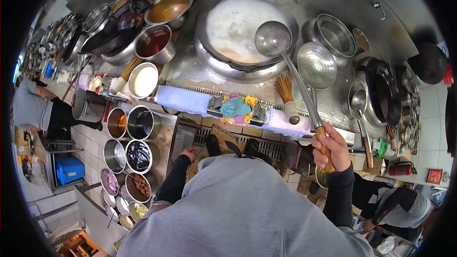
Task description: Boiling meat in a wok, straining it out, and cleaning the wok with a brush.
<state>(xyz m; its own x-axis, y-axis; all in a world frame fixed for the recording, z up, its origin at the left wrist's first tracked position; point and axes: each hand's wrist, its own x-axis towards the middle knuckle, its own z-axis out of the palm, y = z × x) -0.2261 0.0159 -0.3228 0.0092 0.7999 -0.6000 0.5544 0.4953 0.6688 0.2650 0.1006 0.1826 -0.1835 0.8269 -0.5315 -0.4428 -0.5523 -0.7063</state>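
Observation:
A large steel ladle [273,39] is in my right hand [332,150], the fingers closed round its wooden handle. Its bowl hangs over the right part of a big wok [239,28] filled with white, foamy, steaming liquid. Beside the ladle, on the steel range, lies a perforated skimmer [316,65]. A bamboo wok brush [284,91] rests to the left of the ladle's shaft. My left hand [189,152] hangs low by my side, near the corner of the left counter, with nothing visible in it; its fingers look loosely curled.
Pots of red liquid [154,44] and amber liquid [168,8] stand left of the wok. Folded blue towels [184,99] line the range's front edge. Several sauce pots, one dark [139,156], fill the left counter. People work at far left [35,103] and lower right [403,207].

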